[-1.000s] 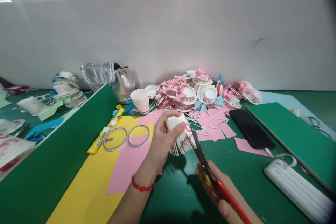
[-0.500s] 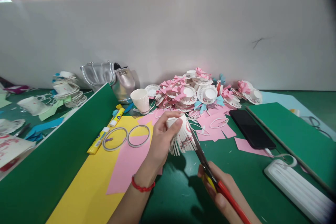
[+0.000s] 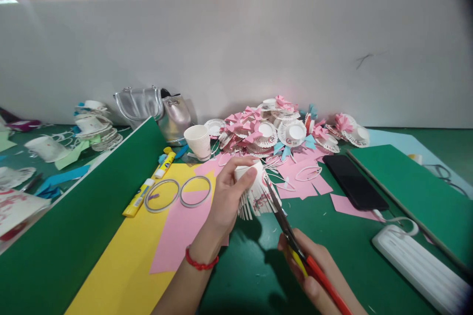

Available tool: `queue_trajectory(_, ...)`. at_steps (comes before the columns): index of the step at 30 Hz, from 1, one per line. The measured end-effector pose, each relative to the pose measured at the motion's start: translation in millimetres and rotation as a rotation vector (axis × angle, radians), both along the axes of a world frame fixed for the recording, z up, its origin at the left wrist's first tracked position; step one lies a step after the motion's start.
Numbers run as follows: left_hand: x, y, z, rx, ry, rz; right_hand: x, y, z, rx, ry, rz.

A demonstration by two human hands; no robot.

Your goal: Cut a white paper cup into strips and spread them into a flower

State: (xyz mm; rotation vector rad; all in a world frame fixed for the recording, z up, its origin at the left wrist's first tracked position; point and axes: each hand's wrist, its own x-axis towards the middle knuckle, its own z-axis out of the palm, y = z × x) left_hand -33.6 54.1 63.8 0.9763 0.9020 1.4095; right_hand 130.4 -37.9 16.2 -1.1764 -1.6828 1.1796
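My left hand (image 3: 235,184) is closed around a paper cup (image 3: 258,189) whose wall is slit into a fringe of narrow strips. Red printing shows on the cup's side. Scissors (image 3: 283,219) with red and yellow handles are gripped in my right hand (image 3: 314,261). Their blades meet the cup's uncut side, slightly parted. Behind the cup lie pink paper pieces (image 3: 305,177) and loops of white string (image 3: 308,173). An upright white paper cup (image 3: 197,141) stands to the left of them.
Finished fringed-cup pieces with pink bows (image 3: 258,130) are heaped along the grey partition (image 3: 236,59). Two tape rolls (image 3: 195,192) and glue sticks (image 3: 138,198) lie on yellow paper (image 3: 111,261). At the right are a phone (image 3: 353,182), a power strip (image 3: 417,261) and a green board (image 3: 414,182).
The scissor blades have shifted and opened slightly at the cup's wall. My left hand and the cup have stayed nearly in place.
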Motion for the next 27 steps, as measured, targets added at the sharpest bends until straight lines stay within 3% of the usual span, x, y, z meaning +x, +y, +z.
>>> queue_trajectory(16, 2.2, 0.6, -7.1, 0.030, -0.020, -0.050, 1.3, -0.8, -1.8, -0.030, 0.018, -0.052)
queue_trajectory(27, 2.6, 0.1, -7.0, 0.032, -0.007, -0.054, -1.2, -0.6, 3.9, -0.054, -0.008, 0.011)
